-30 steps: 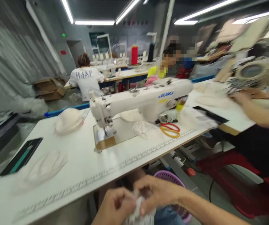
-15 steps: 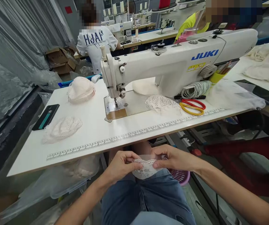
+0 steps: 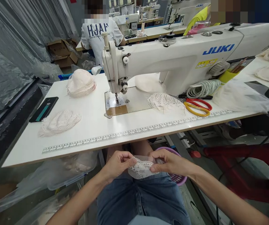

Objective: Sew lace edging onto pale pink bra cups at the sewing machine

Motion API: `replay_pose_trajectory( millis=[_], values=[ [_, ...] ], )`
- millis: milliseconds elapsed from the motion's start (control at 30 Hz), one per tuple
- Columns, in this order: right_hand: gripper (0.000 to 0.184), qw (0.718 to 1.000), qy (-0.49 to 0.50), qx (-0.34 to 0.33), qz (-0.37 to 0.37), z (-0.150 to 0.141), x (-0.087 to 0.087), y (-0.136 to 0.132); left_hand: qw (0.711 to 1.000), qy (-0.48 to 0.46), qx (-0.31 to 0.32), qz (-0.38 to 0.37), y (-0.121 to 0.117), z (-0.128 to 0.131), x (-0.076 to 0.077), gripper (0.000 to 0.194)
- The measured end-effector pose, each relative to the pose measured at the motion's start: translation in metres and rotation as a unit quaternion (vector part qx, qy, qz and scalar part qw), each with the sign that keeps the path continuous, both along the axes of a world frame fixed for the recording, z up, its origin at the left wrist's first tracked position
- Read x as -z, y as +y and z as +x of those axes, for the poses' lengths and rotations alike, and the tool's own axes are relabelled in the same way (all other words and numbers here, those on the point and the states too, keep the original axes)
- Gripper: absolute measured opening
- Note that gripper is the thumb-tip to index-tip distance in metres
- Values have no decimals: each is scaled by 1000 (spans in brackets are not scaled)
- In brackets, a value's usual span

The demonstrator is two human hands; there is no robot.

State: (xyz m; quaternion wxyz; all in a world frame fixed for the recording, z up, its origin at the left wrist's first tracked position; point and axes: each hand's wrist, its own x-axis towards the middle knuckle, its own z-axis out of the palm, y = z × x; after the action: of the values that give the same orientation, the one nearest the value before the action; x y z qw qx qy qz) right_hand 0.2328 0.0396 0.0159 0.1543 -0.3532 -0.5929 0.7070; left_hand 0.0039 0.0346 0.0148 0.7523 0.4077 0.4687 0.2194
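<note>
Over my lap, a small piece of white lace fabric (image 3: pixel 141 169) is stretched between both hands, its scalloped edge upward. My left hand (image 3: pixel 119 165) pinches its left end between thumb and fingers. At the other end, my right hand (image 3: pixel 164 162) grips the lace, thumb in front and fingers behind. Beyond the table edge stands a white sewing machine (image 3: pixel 148 59), apart from my hands. A lace pile (image 3: pixel 60 122) lies at the table's left, and a stack of pale fabric cups (image 3: pixel 81 82) sits behind it. Another lace piece (image 3: pixel 164 102) rests right of the needle.
Scissors (image 3: pixel 197 107) with red and yellow handles lie beside a coil of white cord (image 3: pixel 203 88). A dark phone (image 3: pixel 44 109) is at the left edge. Below the table are a purple basket (image 3: pixel 180 179) and plastic bags (image 3: pixel 61 172). A person in a white shirt (image 3: pixel 101 39) sits ahead.
The view has shifted slightly, with the machine appearing larger and further right. My hands still hold the lace over my lap, its left part now showing more openly.
</note>
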Motion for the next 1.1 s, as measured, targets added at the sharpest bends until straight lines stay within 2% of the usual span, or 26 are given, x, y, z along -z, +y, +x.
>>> replay_pose_trajectory(
  millis=[200,400,633,800,900,1100],
  values=[
    [28,1000,-13,7,28,1,6,-1,1000,8,16,-5,2,0,-6,35],
    [27,999,-25,-7,44,0,6,-1,999,29,39,23,1,-2,-7,29],
    [33,998,-3,-47,-38,-6,9,5,997,42,55,34,2,-5,-12,27],
    [30,998,21,-37,-43,-10,16,8,992,61,86,70,-1,-11,-15,29],
    [28,998,22,-39,-41,-8,19,9,987,97,74,109,-4,-12,-11,29],
    [29,999,2,-39,-21,-2,26,9,983,127,44,126,-10,-10,-5,23]
  ],
)
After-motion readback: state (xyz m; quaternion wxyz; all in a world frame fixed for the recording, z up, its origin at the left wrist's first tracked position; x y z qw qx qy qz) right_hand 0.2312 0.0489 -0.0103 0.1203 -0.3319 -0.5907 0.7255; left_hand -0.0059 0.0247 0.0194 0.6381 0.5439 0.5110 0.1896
